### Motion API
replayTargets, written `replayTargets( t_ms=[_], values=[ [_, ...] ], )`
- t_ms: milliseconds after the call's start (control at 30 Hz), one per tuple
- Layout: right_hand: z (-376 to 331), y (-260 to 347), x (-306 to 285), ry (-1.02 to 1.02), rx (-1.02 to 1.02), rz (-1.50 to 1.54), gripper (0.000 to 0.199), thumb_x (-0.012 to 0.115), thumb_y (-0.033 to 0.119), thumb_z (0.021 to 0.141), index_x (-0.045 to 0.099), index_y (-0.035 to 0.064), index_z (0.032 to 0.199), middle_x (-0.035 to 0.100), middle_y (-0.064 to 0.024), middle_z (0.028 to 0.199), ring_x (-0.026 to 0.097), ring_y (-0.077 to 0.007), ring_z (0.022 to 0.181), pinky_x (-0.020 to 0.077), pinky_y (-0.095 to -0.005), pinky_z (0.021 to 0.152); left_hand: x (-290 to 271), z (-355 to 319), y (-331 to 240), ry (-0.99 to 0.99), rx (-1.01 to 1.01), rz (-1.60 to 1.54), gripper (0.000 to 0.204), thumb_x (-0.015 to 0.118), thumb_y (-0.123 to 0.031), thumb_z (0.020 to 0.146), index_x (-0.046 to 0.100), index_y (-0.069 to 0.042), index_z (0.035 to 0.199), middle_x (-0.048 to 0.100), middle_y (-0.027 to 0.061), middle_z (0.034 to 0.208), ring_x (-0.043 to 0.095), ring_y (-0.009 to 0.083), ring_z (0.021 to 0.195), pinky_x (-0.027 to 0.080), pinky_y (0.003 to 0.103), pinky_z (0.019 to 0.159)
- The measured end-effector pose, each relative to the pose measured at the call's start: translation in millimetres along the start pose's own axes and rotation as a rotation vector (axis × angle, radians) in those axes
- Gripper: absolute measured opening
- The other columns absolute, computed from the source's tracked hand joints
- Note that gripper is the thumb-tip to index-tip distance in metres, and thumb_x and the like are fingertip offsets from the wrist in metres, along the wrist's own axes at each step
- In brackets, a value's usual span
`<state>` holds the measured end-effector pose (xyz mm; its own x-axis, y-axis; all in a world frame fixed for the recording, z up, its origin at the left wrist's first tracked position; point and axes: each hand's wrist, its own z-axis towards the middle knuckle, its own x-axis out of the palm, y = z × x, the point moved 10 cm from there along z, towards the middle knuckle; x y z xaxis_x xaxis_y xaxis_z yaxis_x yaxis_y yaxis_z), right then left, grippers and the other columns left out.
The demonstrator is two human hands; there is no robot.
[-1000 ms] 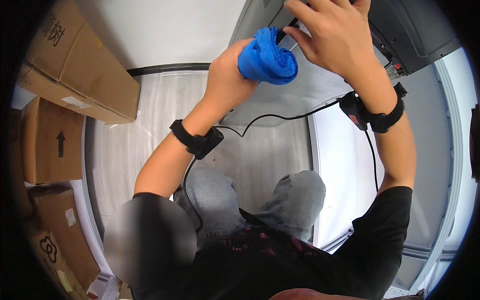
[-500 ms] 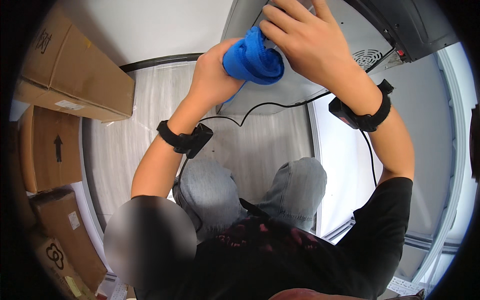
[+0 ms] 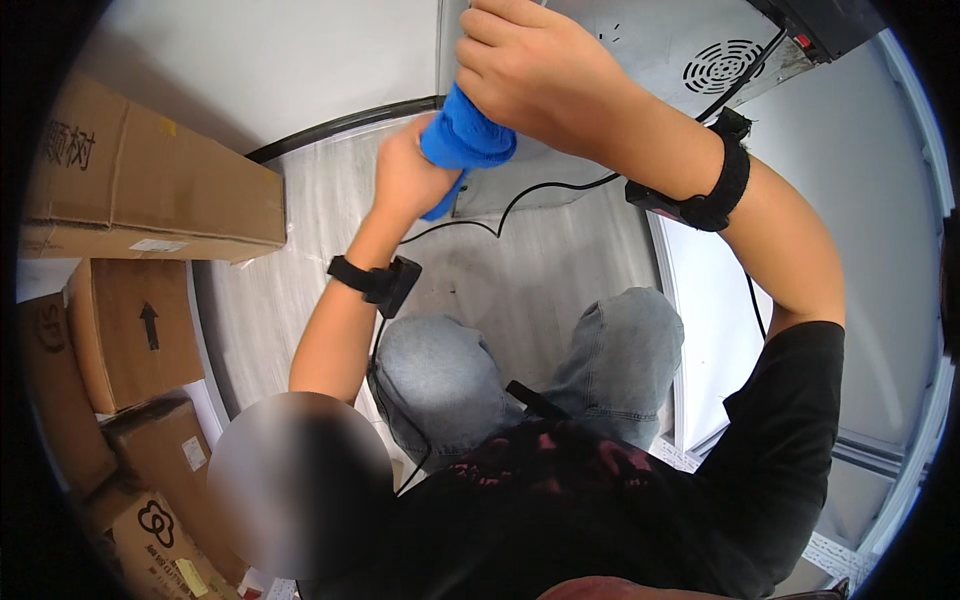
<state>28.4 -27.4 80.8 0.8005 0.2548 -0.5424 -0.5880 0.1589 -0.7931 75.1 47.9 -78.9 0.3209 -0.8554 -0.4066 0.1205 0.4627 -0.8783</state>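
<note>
to your left, stacked cardboard boxes wall off that side. the grey appliance casing blocks straight ahead, its black cable trailing across the floor, which lies bare between your knees and the casing.

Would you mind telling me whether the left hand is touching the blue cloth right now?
Touching. The head view shows the left hand pressed against the bunched blue cloth, with the right hand gripping it from above; no gap shows between them.
</note>
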Motion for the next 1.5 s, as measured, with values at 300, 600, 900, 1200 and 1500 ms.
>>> replayTargets(
  t_ms=[300,600,900,1200,1500],
  values=[
    [-0.1,0.1,0.7,-0.032,0.022,0.294,0.006,0.062,0.012,0.060,0.057,0.0108,0.057,0.053,0.0013,0.063,0.049,-0.0164,0.071,0.0407,-0.0247,0.076,17.6,-16.1,34.6,0.276,-0.094,0.077,0.034,0.073,-0.014,0.064,0.065,-0.004,0.096,0.068,0.0158,0.084,0.066,0.0275,0.077,0.052,0.033,0.072],
    [-89.7,26.6,-12.7,-0.248,0.836,1.049,0.071,0.076,0.025,0.064,0.044,0.0056,0.125,0.041,-0.0206,0.128,0.046,-0.0406,0.111,0.0388,-0.0477,0.093,-2.8,-35.4,-70.7,0.190,-0.111,-0.474,0.049,0.071,-0.008,0.074,0.050,0.001,0.117,0.061,0.0132,0.108,0.060,0.0206,0.097,0.049,0.034,0.084],
    [-170.4,-13.5,-19.9,-0.506,1.150,1.236,0.082,0.076,0.012,0.065,0.034,0.0112,0.135,0.035,-0.0230,0.132,0.043,-0.0439,0.116,0.0406,-0.0470,0.094,58.7,-33.7,-145.5,0.600,-0.059,-0.605,0.055,0.063,-0.023,0.086,0.040,-0.001,0.132,0.052,0.0102,0.123,0.053,0.0200,0.108,0.042,0.034,0.094],
    [-302.9,-116.1,-65.7,-0.645,1.219,0.469,0.077,0.075,0.006,0.063,0.043,0.0149,0.132,0.044,-0.0166,0.123,0.051,-0.0340,0.105,0.0458,-0.0394,0.084,108.9,10.0,-216.0,0.178,0.282,-0.079,0.033,0.069,-0.018,0.079,0.060,-0.001,0.106,0.062,0.0128,0.107,0.059,0.0236,0.094,0.047,0.032,0.078],
    [-281.0,-65.4,2.3,-0.301,0.689,0.337,0.047,0.063,0.010,0.070,0.063,0.0288,0.113,0.049,-0.0036,0.099,0.043,-0.0204,0.072,0.0446,-0.0267,0.059,150.1,7.3,-203.6,0.104,0.381,0.202,0.015,0.069,-0.014,0.078,0.065,-0.001,0.081,0.058,0.0090,0.097,0.051,0.0257,0.094,0.041,0.034,0.081]
  ],
)
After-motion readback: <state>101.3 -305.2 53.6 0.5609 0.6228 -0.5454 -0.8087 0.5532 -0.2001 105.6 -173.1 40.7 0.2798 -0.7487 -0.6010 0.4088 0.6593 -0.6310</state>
